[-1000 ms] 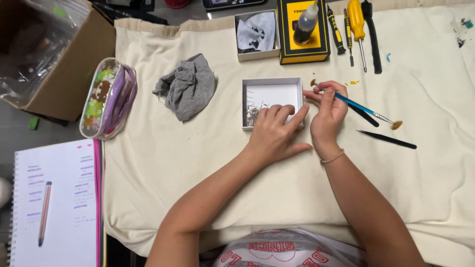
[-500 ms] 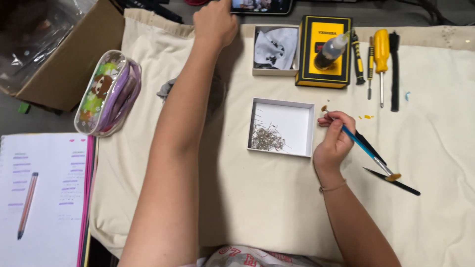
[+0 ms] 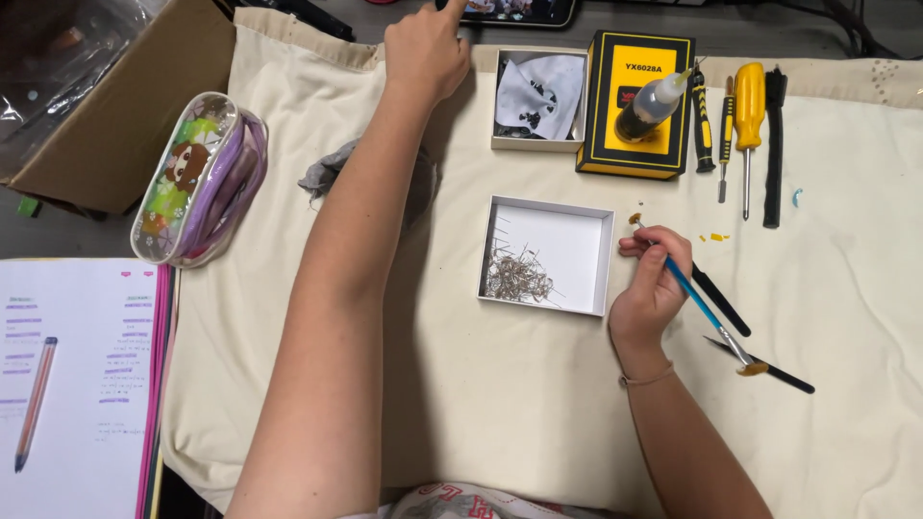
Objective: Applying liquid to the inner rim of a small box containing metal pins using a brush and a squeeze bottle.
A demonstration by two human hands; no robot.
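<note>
Cloth-covered worktop (image 3: 500,404); my right fingers (image 3: 663,252) closed around a blue brush (image 3: 694,296), left hand (image 3: 428,48) loosely curled, empty, reaching toward the phone (image 3: 519,12).

the left arm stretches long and nearly straight up the middle of the view, forearm bare, elbow low near the body. the left hand (image 3: 426,48) lies at the far edge, knuckles up, fingers curled, the forefinger pointing forward out of the loose fist. the right forearm rises from the lower right corner, wrist bent slightly inward. the right hand (image 3: 654,288) is curled in a pen grip, thumb and fingertips pinched together at its top.
</note>
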